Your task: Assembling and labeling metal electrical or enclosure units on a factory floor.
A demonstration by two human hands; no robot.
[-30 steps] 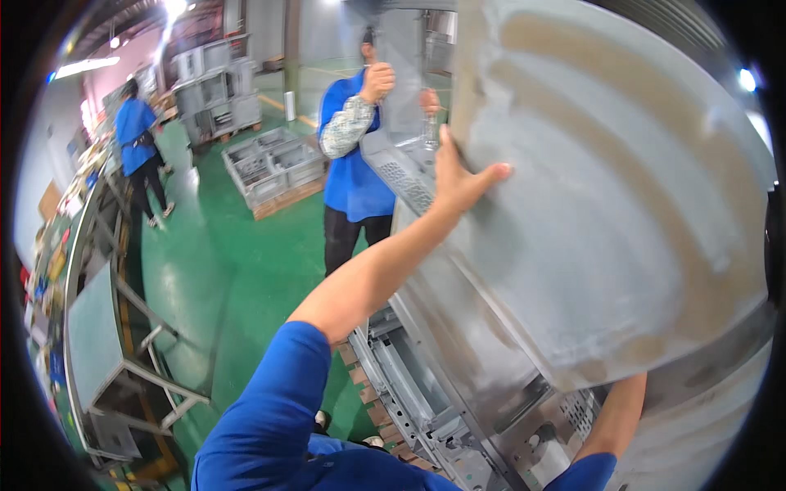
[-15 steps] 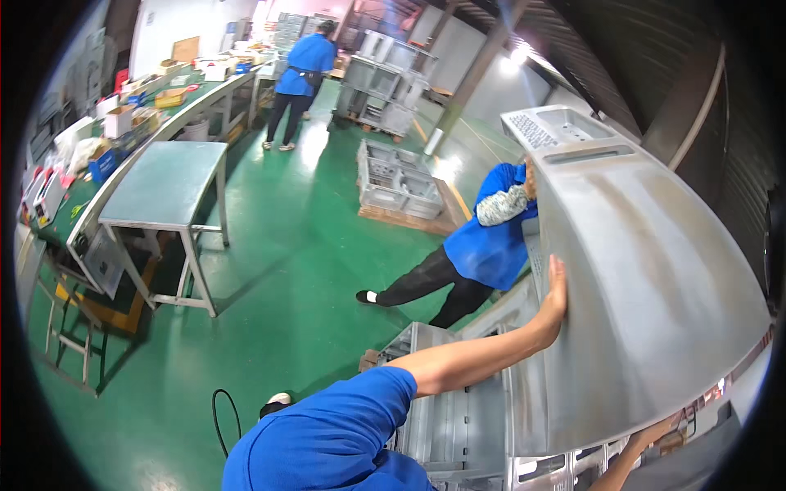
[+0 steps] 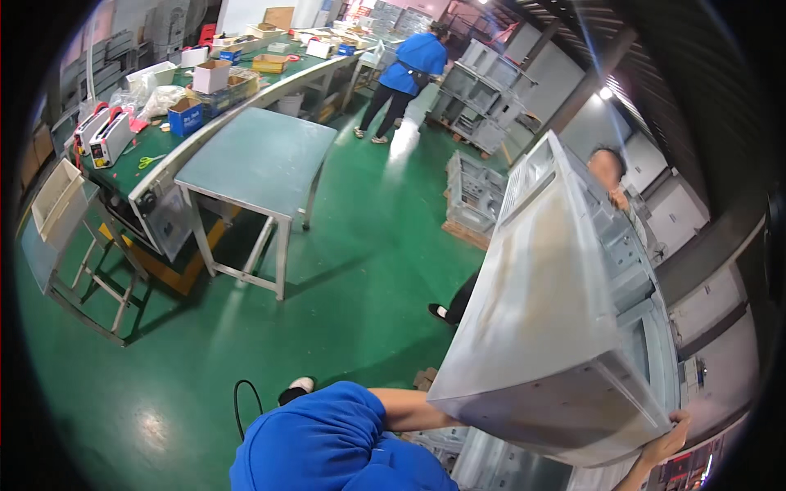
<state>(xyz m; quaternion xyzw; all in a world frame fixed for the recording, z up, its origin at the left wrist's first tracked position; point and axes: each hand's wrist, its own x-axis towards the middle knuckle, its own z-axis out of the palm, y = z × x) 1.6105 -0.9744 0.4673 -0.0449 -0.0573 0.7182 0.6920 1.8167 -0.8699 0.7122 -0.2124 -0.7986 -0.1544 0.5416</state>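
A large grey casing (image 3: 524,282), with brownish streaks on its curved face, is tilted up in front of me at the right. Its hollow, ribbed side faces right. My right hand (image 3: 667,439) grips the casing's lower right edge, fingers curled over the rim. Of my left arm only the sleeve and forearm (image 3: 416,411) show; the hand is hidden behind the casing. At the far end stands a co-worker, whose hand (image 3: 619,199) is raised by the casing's edge. Under the casing more grey moulded parts (image 3: 499,460) show in part.
A green-topped table (image 3: 254,155) stands at the left, beside a long workbench (image 3: 164,147) with boxes and tools. Stacked grey parts (image 3: 473,192) sit on a pallet further off. Another person in blue (image 3: 417,65) stands at the back. A black cable (image 3: 237,401) loops near my foot.
The casing has turned and tilted, so its hollow side now shows on the right. My left hand has gone out of sight behind it. The co-worker is now mostly hidden behind the casing.
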